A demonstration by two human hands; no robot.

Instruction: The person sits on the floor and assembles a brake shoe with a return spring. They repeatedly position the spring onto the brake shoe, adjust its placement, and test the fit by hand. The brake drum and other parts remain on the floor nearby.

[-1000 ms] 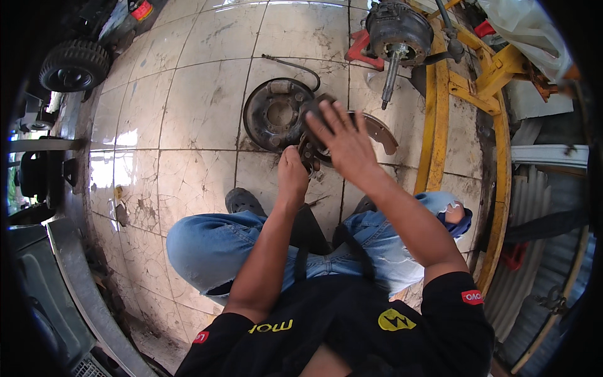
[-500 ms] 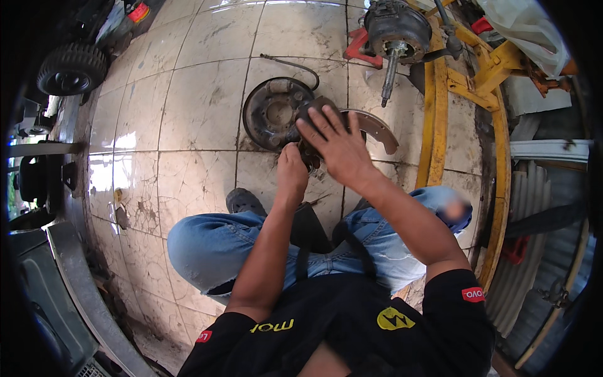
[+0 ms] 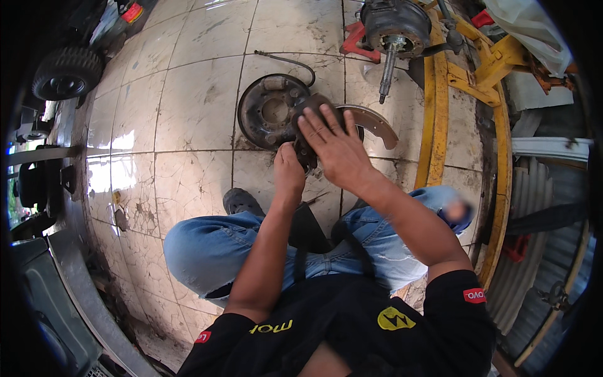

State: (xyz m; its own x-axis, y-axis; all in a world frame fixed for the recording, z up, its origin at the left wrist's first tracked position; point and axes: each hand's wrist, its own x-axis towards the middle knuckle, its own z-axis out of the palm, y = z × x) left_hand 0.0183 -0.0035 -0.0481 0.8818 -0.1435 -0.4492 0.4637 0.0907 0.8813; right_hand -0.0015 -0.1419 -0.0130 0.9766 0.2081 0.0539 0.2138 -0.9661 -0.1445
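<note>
A brake shoe with a dark curved lining is raised in front of me, partly hidden by my hands. Its lower end is in the closed fingers of my left hand. My right hand rests on the lining, palm down, with its fingers straight and spread. Just beyond, to the left, a round brake backing plate lies on the floor, with a large central hole and a black hose curving off its far side. To the right of my right fingers lies a second curved brake shoe.
Far right, a brake drum assembly with a protruding shaft sits by a red stand. A yellow metal frame runs along the right. A vehicle tyre stands far left. My bent knees flank the work on the tiled floor.
The view has shifted slightly. My left hand keeps its grip on the brake shoe, and my right hand stays flat on the lining with little visible movement.
</note>
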